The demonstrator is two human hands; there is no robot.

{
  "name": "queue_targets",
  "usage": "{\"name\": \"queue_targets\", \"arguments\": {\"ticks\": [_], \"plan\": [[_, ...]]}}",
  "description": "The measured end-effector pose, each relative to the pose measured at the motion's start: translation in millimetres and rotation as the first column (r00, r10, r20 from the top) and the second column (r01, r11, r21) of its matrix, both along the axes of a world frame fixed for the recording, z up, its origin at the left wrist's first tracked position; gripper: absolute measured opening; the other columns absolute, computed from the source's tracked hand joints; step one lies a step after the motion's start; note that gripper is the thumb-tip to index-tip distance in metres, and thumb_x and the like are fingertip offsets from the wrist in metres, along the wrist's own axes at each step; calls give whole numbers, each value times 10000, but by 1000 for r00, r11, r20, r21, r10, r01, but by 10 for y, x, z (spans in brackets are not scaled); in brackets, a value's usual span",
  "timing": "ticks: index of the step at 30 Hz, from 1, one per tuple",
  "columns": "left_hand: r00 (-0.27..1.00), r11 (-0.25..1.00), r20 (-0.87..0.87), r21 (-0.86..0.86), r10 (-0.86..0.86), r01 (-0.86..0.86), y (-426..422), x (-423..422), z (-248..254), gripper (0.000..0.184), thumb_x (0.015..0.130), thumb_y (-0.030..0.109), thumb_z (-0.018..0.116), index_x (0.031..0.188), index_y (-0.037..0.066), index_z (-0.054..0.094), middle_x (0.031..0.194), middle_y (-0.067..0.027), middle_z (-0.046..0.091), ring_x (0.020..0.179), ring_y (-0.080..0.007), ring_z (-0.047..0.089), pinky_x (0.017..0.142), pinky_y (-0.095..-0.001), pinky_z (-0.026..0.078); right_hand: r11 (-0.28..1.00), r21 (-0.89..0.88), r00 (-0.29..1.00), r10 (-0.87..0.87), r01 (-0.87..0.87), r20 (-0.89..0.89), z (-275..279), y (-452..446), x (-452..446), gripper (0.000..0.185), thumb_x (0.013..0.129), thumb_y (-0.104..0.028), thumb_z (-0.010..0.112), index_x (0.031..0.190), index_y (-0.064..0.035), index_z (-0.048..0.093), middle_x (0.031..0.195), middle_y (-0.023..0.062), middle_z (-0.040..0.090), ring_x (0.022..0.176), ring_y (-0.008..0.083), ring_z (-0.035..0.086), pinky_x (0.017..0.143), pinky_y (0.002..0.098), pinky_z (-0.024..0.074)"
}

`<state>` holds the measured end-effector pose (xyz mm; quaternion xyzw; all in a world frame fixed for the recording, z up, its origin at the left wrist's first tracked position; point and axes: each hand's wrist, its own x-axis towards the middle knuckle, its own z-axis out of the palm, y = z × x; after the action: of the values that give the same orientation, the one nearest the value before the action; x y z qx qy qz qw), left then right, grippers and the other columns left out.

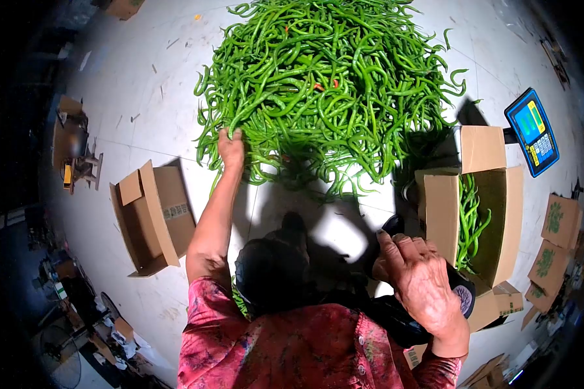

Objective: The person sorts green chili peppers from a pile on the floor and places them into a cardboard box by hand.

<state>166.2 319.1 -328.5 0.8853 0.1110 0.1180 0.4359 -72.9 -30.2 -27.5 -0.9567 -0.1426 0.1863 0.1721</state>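
A big heap of long green peppers (331,84) lies on the pale floor, with a few red ones in it. At its near left edge, my left hand (231,149) is closed on green peppers, its fingertips partly hidden among them. My right hand (418,279) is raised near the camera, to the left of an open cardboard box (509,220) holding some green peppers. Its fingers are curled, and what they hold, if anything, is hidden.
An open cardboard box (156,217) stands at the left. A blue scale display (532,131) rises beyond the pepper box. Printed cartons (555,220) lie at the far right. Dark knees and a shoe are below the heap.
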Motion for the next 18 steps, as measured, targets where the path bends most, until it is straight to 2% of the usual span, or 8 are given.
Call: {"name": "queue_targets", "arguments": {"ticks": [1,5,8,9,12,13,16,18], "plan": [[997,999,-75,-41,24,-28,6,67,-64,511,819,212,727,1192,-64,513,1069,-213,623,1007,-328,575,940,-382,431,1000,3,1000,9,-9,11,-17,3,7,488,788,-92,616,1251,31,524,1001,178,592,891,317,587,781,403,467],[999,974,-32,225,14,-7,-115,353,-298,872,671,358,832,1292,-113,440,1240,-298,527,1186,-427,470,1035,-437,349,1000,0,1000,25,-25,14,-23,34,60,502,776,-72,598,1257,46,514,991,182,587,883,304,586,766,399,468],[992,957,-122,289,41,-4,-175,552,-458,916,659,375,837,1312,-115,423,1285,-311,497,1209,-443,449,1053,-449,332,999,-17,999,30,-29,30,-67,40,85,512,763,-73,595,1254,49,518,991,181,587,880,299,586,753,399,470],[957,960,-285,280,55,28,-175,615,-384,914,668,326,825,1352,-101,396,1271,-307,524,1166,-428,506,1016,-433,386,999,-26,1000,29,-29,9,-67,41,100,506,778,-97,614,1256,36,520,1009,175,589,893,308,583,770,406,469],[926,985,-367,169,88,-27,-279,582,-82,769,680,243,793,1300,-78,469,1139,-291,610,1054,-427,579,943,-431,452,999,-38,999,27,-29,-40,-62,54,145,496,808,-147,651,1261,9,524,1046,163,591,914,324,574,799,422,466],[962,970,-252,240,106,-44,-320,545,-54,588,692,167,751,1204,-44,555,957,-216,676,877,-365,641,819,-390,505,999,-37,999,27,-28,-43,-74,46,150,496,808,-147,650,1262,8,524,1046,164,590,908,324,572,792,423,465],[947,949,-322,-301,-7,-95,-276,357,227,462,706,123,704,1120,-33,570,911,-143,659,843,-282,637,767,-345,492,998,-18,998,61,-61,13,-93,21,167,504,771,-95,593,1252,39,525,967,163,572,844,295,567,726,393,462],[971,896,-241,-431,1,-108,-195,190,309,379,747,97,683,1096,-16,590,881,-96,659,778,-221,631,711,-316,479,997,1,996,72,-72,47,-95,12,168,510,753,-67,563,1246,55,526,916,159,559,803,278,561,687,376,457]]}}
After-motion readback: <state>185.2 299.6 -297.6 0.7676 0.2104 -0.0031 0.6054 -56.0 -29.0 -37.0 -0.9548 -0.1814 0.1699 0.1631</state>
